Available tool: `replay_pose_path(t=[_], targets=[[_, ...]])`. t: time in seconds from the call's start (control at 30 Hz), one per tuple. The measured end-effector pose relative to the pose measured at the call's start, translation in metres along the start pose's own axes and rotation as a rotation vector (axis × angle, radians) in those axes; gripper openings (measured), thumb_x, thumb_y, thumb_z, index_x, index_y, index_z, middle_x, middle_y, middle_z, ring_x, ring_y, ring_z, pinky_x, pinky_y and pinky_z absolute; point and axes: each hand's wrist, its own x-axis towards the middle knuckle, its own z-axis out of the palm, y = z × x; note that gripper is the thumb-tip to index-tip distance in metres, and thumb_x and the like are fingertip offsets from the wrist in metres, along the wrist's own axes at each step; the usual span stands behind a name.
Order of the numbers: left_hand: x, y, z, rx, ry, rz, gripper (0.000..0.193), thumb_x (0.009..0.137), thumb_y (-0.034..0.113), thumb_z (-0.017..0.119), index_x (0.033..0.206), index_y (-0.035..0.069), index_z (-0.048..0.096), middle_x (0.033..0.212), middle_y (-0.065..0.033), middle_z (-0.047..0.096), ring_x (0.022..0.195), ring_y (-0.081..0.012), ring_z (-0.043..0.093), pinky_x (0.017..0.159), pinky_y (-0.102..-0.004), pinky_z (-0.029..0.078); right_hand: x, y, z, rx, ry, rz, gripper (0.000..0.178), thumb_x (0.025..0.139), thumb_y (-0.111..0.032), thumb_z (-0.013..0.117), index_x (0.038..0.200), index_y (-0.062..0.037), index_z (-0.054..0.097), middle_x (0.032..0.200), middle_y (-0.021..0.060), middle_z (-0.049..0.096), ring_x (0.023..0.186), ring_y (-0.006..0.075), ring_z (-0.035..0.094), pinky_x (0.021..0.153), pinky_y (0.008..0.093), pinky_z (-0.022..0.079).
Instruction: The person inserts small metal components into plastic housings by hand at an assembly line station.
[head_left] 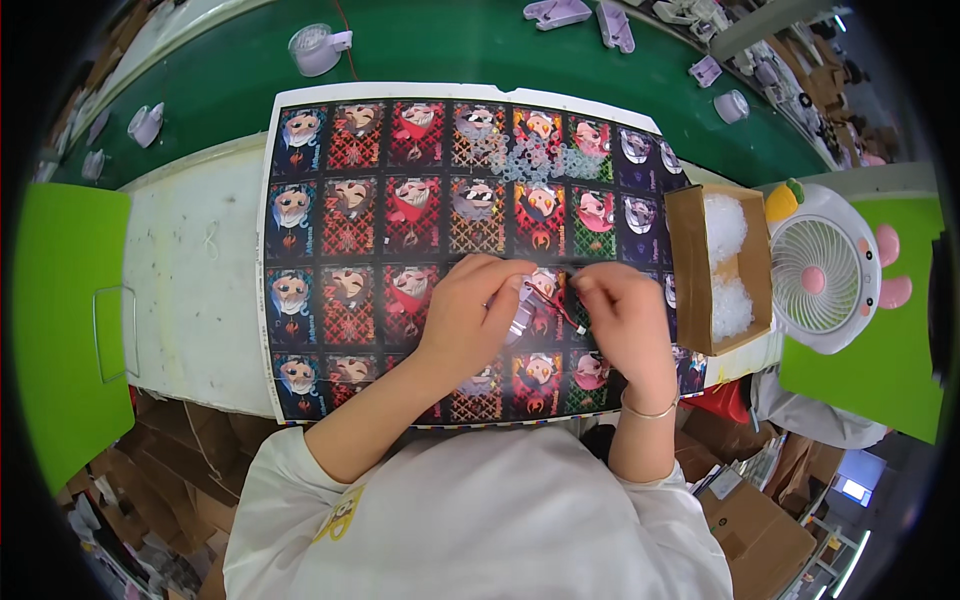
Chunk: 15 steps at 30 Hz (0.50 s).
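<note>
My left hand (470,305) is closed on a pale purple plastic part (522,318), which shows partly past the fingers. Thin red and black wires (548,298) run from this part toward my right hand (625,310). The fingers of that hand are pinched together near the wires; what lies between them is too small and blurred to name. Under both hands spreads a large dark printed sheet (345,240) with rows of cartoon character cards. Small clear plastic pieces (535,160) are scattered over its upper part.
To the right stands an open cardboard box (690,270) filled with small clear pieces. Beside it is a white fan (820,270) with pink ears. Beyond the sheet runs a green conveyor belt (430,50) bearing a round pale purple housing (316,50) and several similar parts.
</note>
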Motion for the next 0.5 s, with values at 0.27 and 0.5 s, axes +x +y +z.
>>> replay_pose_path(t=[0.27, 0.5], targets=[[-0.006, -0.001, -0.005, 0.005, -0.114, -0.010, 0.030, 0.094, 0.007, 0.048, 0.119, 0.001, 0.063, 0.103, -0.0144, 0.063, 0.091, -0.0261, 0.062, 0.081, -0.0346, 0.048, -0.030, -0.035, 0.028, 0.180, -0.064, 0.037, 0.030, 0.083, -0.010, 0.072, 0.110, -0.0014, 0.062, 0.100, 0.0152, 0.060, 0.085, 0.0314, 0.062, 0.073, 0.0384, 0.052], [-0.024, 0.003, -0.033, -0.572, 0.024, -0.311, 0.027, 0.099, 0.003, 0.046, 0.116, 0.000, 0.066, 0.115, -0.0081, 0.065, 0.106, -0.0159, 0.058, 0.093, -0.0294, 0.045, 0.008, -0.017, 0.014, 0.221, -0.245, -0.351, 0.042, 0.075, 0.012, 0.056, 0.115, -0.0016, 0.062, 0.121, 0.0192, 0.060, 0.110, 0.0381, 0.059, 0.092, 0.0426, 0.050]])
